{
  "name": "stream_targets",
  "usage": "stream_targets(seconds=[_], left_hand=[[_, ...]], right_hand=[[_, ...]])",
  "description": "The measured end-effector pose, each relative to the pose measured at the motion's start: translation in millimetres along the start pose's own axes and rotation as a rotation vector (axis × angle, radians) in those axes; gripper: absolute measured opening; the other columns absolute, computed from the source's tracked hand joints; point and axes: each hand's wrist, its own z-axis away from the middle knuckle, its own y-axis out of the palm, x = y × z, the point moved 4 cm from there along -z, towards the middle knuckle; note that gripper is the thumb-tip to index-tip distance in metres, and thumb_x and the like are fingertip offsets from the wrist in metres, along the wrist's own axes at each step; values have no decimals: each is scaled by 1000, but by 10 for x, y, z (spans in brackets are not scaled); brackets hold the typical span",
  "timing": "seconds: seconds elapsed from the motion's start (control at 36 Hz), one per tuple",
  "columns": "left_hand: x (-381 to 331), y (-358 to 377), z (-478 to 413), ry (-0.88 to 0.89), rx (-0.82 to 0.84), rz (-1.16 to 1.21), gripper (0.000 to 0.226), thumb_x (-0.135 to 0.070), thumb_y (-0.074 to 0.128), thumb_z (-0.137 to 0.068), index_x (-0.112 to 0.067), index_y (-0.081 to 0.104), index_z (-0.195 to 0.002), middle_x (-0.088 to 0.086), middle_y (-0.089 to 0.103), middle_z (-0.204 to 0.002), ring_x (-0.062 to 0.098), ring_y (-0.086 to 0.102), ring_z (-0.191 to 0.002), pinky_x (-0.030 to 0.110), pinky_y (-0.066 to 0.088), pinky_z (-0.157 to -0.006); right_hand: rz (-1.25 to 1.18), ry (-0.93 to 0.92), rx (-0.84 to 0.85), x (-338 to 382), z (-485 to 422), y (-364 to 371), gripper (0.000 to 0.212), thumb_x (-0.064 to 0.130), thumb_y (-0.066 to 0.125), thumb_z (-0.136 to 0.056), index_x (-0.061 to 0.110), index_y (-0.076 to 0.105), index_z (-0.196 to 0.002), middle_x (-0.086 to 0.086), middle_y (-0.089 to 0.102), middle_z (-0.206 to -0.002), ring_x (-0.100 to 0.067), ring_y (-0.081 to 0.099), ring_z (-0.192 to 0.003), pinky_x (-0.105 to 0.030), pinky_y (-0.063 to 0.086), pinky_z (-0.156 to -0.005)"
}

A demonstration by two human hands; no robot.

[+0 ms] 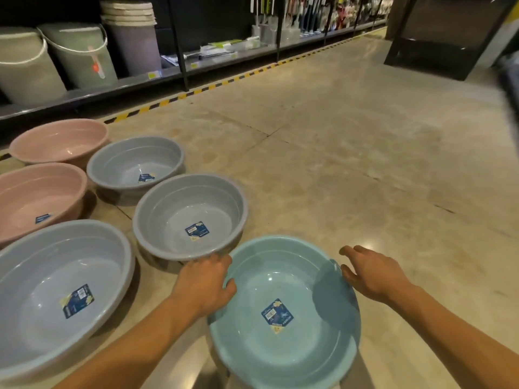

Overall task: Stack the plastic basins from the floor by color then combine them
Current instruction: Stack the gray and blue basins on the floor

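Teal basin [283, 346] is sitting lowest in view, nearest the person, mouth up, with a blue label stuck on its inside bottom. Left hand [205, 284] is gripping its left rim, thumb curling over the inside edge and the fingers going down outside. Right hand [373, 276] is hanging at the right rim with fingers loosely spread and curled, holding nothing; whether it is touching the rim cannot be told. Grey basin [191, 217] is standing just beyond the left hand, its near rim right beside the knuckles. Second grey basin [136, 167] is lying farther back, nearly touching the first. Large grey basin [60, 293] is filling the lower left corner. Two pink basins are lying along the left edge, the near pink basin [39, 200] and the far pink basin [60, 141]. All are resting on the beige floor [351, 164]. Shelving behind is carrying lidded bins [75, 54], with a yellow-black stripe [224, 82] running along its foot.
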Motion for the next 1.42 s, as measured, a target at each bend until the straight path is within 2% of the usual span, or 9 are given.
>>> stream_targets(seconds=[0.08,0.28,0.47,0.58,0.86,0.94,1.14,1.28,1.42], left_hand=[[21,148,73,9,-12,-69,62,-51,28,-80,-22,52,-129,5,64,-115,28,64,-104,37,50,-84],[20,477,223,-103,-34,-30,60,-45,40,-93,-25,26,-148,3,57,-120,24,61,-103,40,48,-89],[89,704,334,-170,5,119,68,-47,41,-92,-33,7,-150,-1,59,-95,19,62,-77,35,56,-72],[130,724,358,-167,-41,276,67,-48,47,-90,-39,11,-146,-7,62,-94,13,62,-73,33,58,-69],[203,367,271,-141,-119,320,61,-41,49,-90,-37,22,-145,-10,59,-84,14,58,-69,30,51,-63],[263,156,207,-120,-150,321,59,-38,51,-91,-34,26,-144,-11,50,-83,15,52,-69,31,45,-61],[612,-452,83,-121,-167,227,59,-44,50,-90,-33,27,-143,-8,54,-79,20,59,-73,36,54,-65],[899,-931,147,-129,-212,192,55,-41,53,-92,-31,31,-142,-11,49,-75,15,54,-71,30,47,-61],[1326,-1247,316,-193,-210,159,61,-41,55,-90,-29,30,-145,1,62,-96,26,61,-85,34,48,-69]], right_hand=[[-10,0,34,0,56,181,45,48,35,-103,29,39,-144,3,60,-124,-22,64,-105,-34,48,-72],[-114,2,96,1,174,594,58,49,38,-100,36,16,-152,4,59,-113,-17,61,-86,-32,57,-73],[-189,36,111,-31,230,783,66,46,38,-99,37,1,-153,4,58,-100,-13,60,-76,-29,56,-66],[-246,48,73,-41,226,812,68,44,39,-98,34,1,-153,4,56,-94,-11,57,-72,-26,53,-60],[-300,39,-7,-13,155,547,63,41,42,-98,34,12,-153,1,56,-97,-13,57,-74,-27,49,-59],[-314,31,-43,7,84,341,62,39,44,-98,34,16,-154,-1,57,-100,-16,58,-77,-29,50,-61],[-349,-21,-163,209,-139,-320,61,34,48,-95,31,26,-152,-4,63,-102,-19,61,-81,-34,55,-66],[-353,-61,-206,520,-300,-818,62,33,50,-97,31,27,-154,-7,65,-114,-24,62,-89,-36,56,-73],[-362,-111,-221,942,-451,-1245,64,36,52,-95,33,26,-153,-7,64,-115,-24,62,-91,-44,59,-78]])
